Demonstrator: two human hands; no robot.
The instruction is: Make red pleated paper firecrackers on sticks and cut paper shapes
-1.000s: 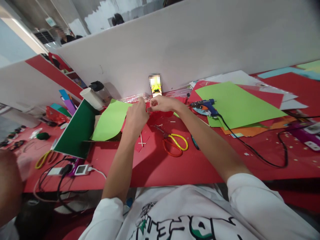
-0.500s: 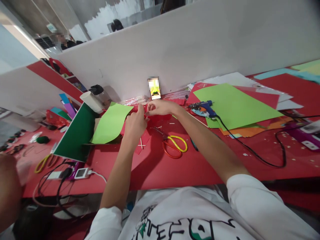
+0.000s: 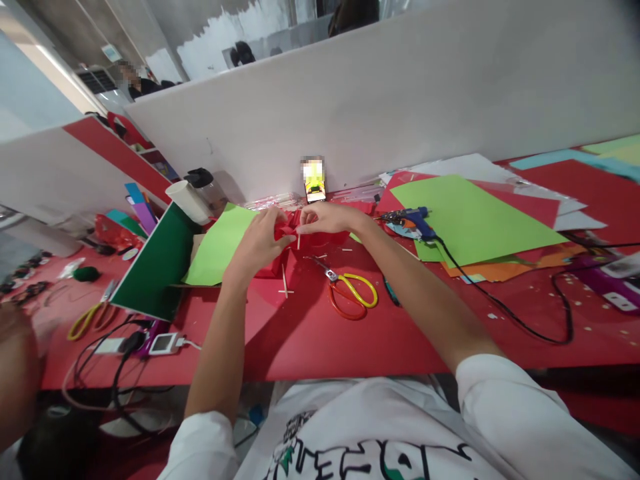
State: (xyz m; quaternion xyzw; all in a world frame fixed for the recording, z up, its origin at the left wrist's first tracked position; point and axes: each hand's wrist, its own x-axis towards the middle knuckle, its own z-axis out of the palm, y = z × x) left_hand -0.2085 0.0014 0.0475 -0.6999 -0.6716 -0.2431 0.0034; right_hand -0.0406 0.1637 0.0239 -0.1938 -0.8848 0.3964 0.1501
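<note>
Red folded material (image 3: 336,236) lies under and between my hands at the middle of the table. My left hand (image 3: 261,241) rests over its left part, thumb and fingers curved around a red piece. Beside it, my right hand (image 3: 323,219) pinches a short pale stick (image 3: 299,240) that points down. Thin pale sticks (image 3: 285,283) lie crossed on the table below my left hand. Scissors with one red and one yellow handle (image 3: 353,293) lie open to the right of the sticks.
A lit phone (image 3: 315,180) leans on the white partition (image 3: 425,87). Green sheets (image 3: 475,217) and a blue glue gun (image 3: 417,220) with a black cable lie right. At left stand a dark green board (image 3: 155,267) and a bottle (image 3: 207,190). Someone's arm (image 3: 17,373) shows far left.
My left hand has opened wider and moved slightly left, uncovering red material. A short pale stick now shows below my right fingers. The view has shifted slightly.
</note>
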